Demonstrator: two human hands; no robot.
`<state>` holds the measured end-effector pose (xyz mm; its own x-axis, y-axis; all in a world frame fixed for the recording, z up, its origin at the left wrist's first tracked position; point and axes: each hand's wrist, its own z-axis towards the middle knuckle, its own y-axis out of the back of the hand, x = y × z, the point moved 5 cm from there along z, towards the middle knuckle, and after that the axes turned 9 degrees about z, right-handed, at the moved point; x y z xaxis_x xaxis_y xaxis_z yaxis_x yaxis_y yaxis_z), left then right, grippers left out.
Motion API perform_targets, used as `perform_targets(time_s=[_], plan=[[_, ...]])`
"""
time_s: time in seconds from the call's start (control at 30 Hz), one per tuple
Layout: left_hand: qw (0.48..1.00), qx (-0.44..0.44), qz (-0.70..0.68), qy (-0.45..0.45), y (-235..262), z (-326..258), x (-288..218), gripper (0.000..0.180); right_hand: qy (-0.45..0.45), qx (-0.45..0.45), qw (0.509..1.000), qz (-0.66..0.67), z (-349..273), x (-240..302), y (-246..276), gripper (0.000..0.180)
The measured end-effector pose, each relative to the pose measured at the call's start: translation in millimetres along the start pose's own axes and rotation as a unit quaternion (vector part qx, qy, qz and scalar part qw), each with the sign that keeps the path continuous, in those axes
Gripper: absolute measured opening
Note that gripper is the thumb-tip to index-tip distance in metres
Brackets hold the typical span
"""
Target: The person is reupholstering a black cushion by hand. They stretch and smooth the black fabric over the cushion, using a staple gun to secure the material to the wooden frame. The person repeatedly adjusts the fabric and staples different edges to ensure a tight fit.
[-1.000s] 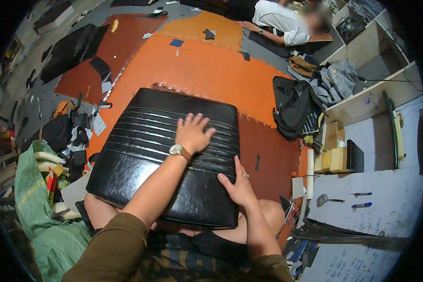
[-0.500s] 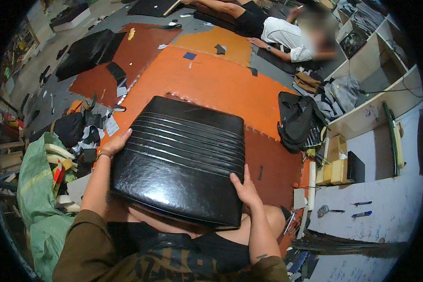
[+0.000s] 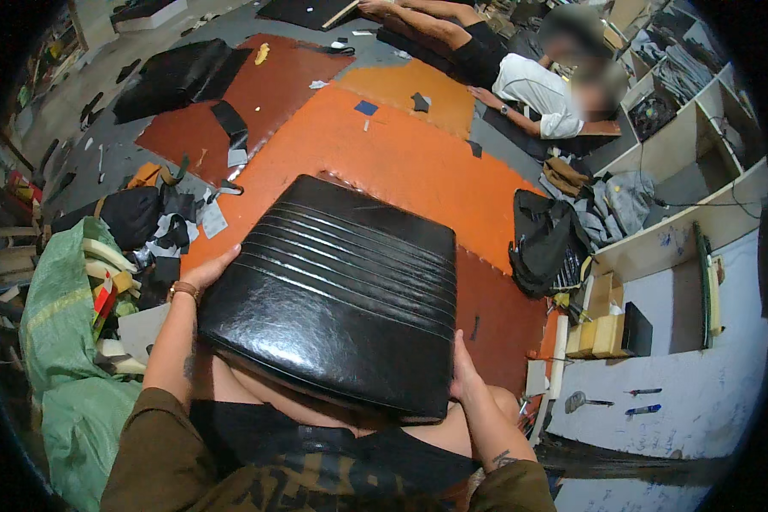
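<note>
A large black leather seat cushion (image 3: pixel 341 294) with stitched ribs across its upper half rests on my lap, lifted a little toward me. My left hand (image 3: pixel 206 271), with a brown-strapped watch at the wrist, grips its left edge. My right hand (image 3: pixel 462 375) holds its lower right corner, with most of the fingers hidden under the cushion. My thighs show just below the cushion's near edge.
Orange and red-brown mats (image 3: pixel 375 145) cover the floor ahead. A person in a white shirt (image 3: pixel 538 85) sits at the far side. A black bag (image 3: pixel 542 239) lies to the right, a green sack (image 3: pixel 60 341) of offcuts to the left, and white shelving (image 3: pixel 683 162) at right.
My left hand came off the cushion's top and moved to its left edge. The cushion has been raised and tilted toward me, with both hands now at its sides.
</note>
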<state>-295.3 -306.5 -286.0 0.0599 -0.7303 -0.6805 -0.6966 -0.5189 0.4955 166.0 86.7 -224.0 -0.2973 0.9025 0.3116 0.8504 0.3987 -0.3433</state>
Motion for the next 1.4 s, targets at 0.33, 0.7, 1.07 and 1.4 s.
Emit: perform_targets(time_s=[0.33, 0.7, 1.07, 1.4], plan=[[0.950, 0.079, -0.271, 0.131, -56.5, -27.0, -32.6, 0.073, 0.191, 0.006, 0.980, -0.063, -45.0, 104.9, -46.2, 0.090], [0.970, -0.055, -0.219, 0.088, -131.9, -1.0, -23.9, 0.086, 0.157, -0.034, 0.986, -0.055, 75.2, 79.7, 67.1, 0.088], [0.969, -0.232, 0.084, -0.004, -131.7, 53.7, 13.3, 0.071, 0.314, -0.181, 0.877, -0.316, 143.3, 86.7, 89.9, 0.075], [0.938, -0.288, 0.189, 0.033, -137.0, 35.6, -11.0, 0.062, 0.388, -0.320, 0.557, -0.661, 129.4, 118.9, -10.0, 0.076]])
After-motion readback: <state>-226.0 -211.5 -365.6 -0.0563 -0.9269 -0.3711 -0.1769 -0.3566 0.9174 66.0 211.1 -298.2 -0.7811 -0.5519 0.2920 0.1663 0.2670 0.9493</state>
